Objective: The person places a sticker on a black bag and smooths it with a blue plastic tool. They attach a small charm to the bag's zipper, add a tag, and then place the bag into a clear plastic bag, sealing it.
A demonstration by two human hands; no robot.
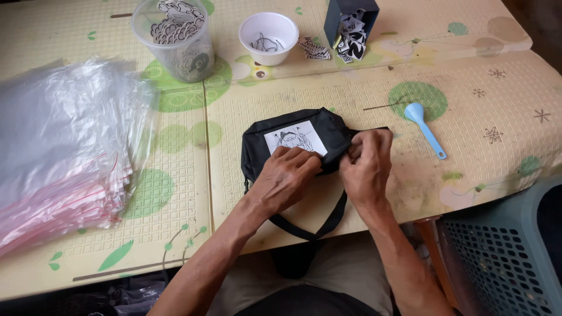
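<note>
Already the black pouch (304, 140) lies flat on the cream foam mat (374, 99), near the middle of the worktop and just in front of the person, and a white patch with a black line drawing (294, 137) sits on its upper face. The left hand (287, 178) rests on the pouch's near edge, fingers curled down onto the fabric just below the patch. The right hand (367, 161) pinches the pouch's right end, thumb and fingers closed tight on a fold of black cloth. A black strap (310, 231) loops off the near side of the mat toward the person's lap.

By the look of it, the patch is in place and the work now is on the pouch's right end; whether that end is being closed or opened cannot be told.

Beside it wait 1 stack of clear zip bags (64, 152) at the left, a clear tub of printed cut-outs (174, 38), a white bowl (268, 36), a dark blue box (351, 23) holding more cut-outs, and a light blue spoon (425, 129). None of the bags has been drawn toward the pouch.
</note>
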